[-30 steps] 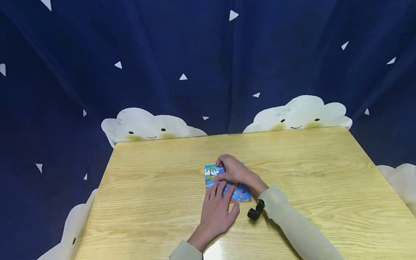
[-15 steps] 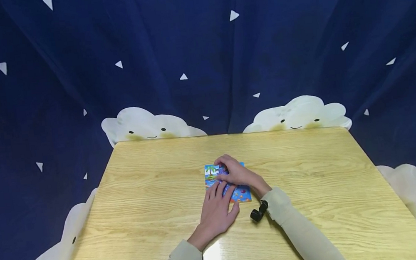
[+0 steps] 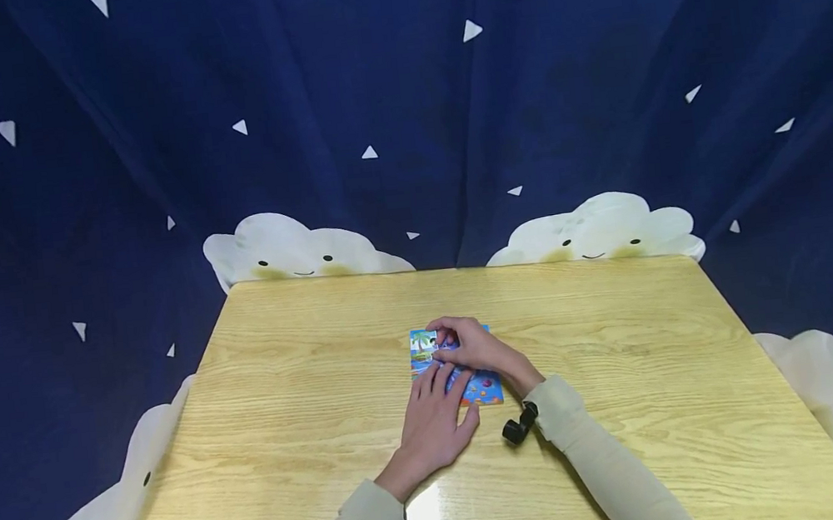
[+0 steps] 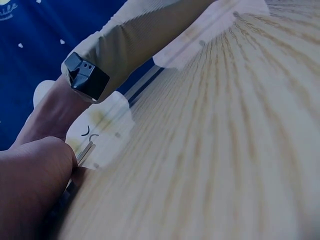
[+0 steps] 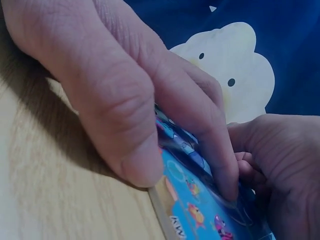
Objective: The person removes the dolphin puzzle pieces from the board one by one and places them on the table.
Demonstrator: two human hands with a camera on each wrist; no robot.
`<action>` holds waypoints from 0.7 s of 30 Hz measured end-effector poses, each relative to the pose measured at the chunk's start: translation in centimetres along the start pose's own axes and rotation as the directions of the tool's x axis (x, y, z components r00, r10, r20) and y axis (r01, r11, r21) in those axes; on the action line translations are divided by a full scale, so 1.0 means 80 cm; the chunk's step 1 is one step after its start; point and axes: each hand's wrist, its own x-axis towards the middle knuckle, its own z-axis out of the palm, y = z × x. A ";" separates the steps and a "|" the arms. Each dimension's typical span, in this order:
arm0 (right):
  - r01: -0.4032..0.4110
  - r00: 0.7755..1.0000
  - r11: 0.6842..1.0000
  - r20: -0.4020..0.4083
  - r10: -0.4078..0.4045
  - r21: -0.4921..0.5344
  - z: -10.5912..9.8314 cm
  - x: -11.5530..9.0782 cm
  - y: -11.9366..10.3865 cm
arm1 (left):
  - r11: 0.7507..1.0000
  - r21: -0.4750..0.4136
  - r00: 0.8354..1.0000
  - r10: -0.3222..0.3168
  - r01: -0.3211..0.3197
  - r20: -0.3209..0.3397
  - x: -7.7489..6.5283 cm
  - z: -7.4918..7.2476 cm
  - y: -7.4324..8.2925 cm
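A small jigsaw puzzle (image 3: pixel 485 386) with a bright blue sea picture and a palm tree lies on the wooden table. My left hand (image 3: pixel 436 430) rests on its near part, fingers spread and fairly straight. In the right wrist view the left thumb (image 5: pixel 142 165) touches the board's edge and a finger (image 5: pixel 222 165) lies on the picture, over printed fish. My right hand (image 3: pixel 473 346) bends over the upper middle, curled fingers and thumb pinching a puzzle piece beside the palm tree. Most of that piece is hidden under the hand.
The light wooden table (image 3: pixel 307 371) stretches around the puzzle on all sides. A dark blue curtain (image 3: pixel 402 111) with white triangles and clouds hangs behind and beside it. Both wrists carry small black cameras, the right one (image 3: pixel 519 426) close beside the board.
My right hand's fingers have shifted slightly left and nearer, beside the palm tree, and the wrist has moved a little right. The left hand has stayed in place.
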 end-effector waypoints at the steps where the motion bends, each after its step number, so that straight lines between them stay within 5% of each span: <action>1: -0.004 1.000 1.000 -0.005 0.004 0.000 0.000 0.000 0.000 | 1.000 0.002 1.000 0.000 0.000 -0.002 0.000 0.000 0.000; 21: -0.011 0.998 0.999 -0.062 0.009 -0.034 0.001 0.003 0.000 | 1.000 -0.010 1.000 -0.004 0.004 -0.028 0.000 -0.003 0.003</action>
